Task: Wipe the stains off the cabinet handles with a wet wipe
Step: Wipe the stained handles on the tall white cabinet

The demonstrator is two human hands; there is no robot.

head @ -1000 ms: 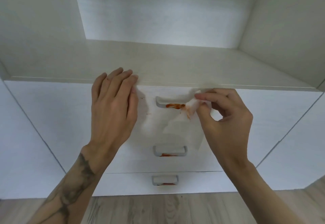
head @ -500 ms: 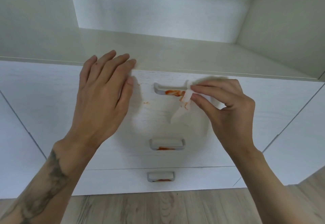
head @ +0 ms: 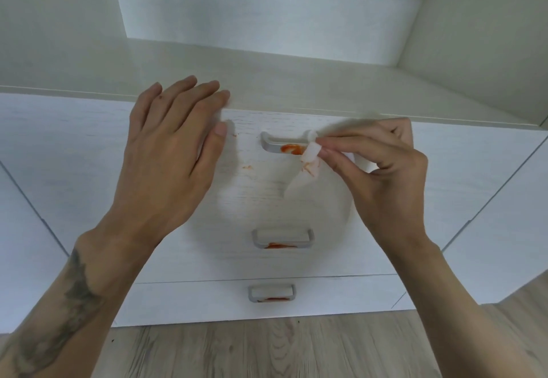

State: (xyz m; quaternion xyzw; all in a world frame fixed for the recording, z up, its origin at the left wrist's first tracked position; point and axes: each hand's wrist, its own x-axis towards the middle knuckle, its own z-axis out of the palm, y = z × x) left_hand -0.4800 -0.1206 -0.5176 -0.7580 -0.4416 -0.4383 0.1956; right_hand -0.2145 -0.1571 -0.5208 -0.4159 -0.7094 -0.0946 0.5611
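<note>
Three silver handles sit one below the other on white drawers. The top handle (head: pixel 281 145) has a red-orange smear on its right half. My right hand (head: pixel 382 170) pinches a white wet wipe (head: pixel 310 156), stained orange, against the right end of that handle. My left hand (head: pixel 175 146) lies flat with straight fingers on the top drawer front, fingertips at the shelf edge. The middle handle (head: pixel 283 238) and bottom handle (head: pixel 271 292) each show a red stain along their lower edge. Small orange specks (head: pixel 246 167) mark the drawer front left of the top handle.
An open white shelf (head: pixel 296 81) runs above the drawers. White cabinet doors (head: pixel 486 199) flank the drawer stack on both sides. Wood-look floor (head: pixel 267 348) lies below.
The view has moved closer and dipped. My right hand has drawn the wipe up against the top handle's right end, bunching it. My left hand stays flat on the drawer front.
</note>
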